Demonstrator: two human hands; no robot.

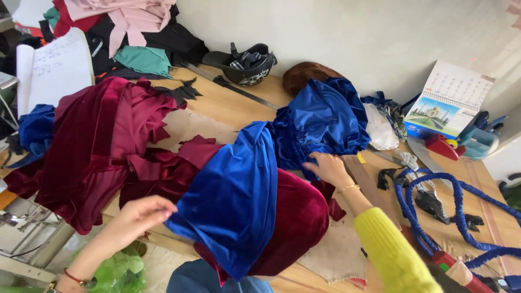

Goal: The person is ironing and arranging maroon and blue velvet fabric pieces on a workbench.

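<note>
- Your left hand [142, 212] is nearest to you, low at the left, fingers pinched shut on the near edge of the blue satin cloth [233, 195].
- That blue satin cloth drapes over the front edge of the wooden table [233, 103]. Its long axis runs from the near hanging end, bottom centre, up and away to the right, where it bunches into a heap near the wall.
- Under its near half lies a rounded mound of dark red velvet [301, 217], touching it and also spilling over the table edge.
- Your right hand [325, 167], in a yellow sleeve [393, 252] with a thin bracelet at the wrist, rests palm down on the cloth's middle, fingers loosely spread and pressed to the folds, gripping nothing.
- Left of the cloth, a larger maroon velvet pile [92, 141] covers the table's left part.
- Right of your sleeve, a blue braided cord [434, 190] loops across the bare wood.
- Farther back, a desk calendar [448, 100] stands at the right, and a dark helmet [247, 65] lies upturned by the wall.
- Farthest, at the top left, mixed clothes [135, 21] are heaped.
</note>
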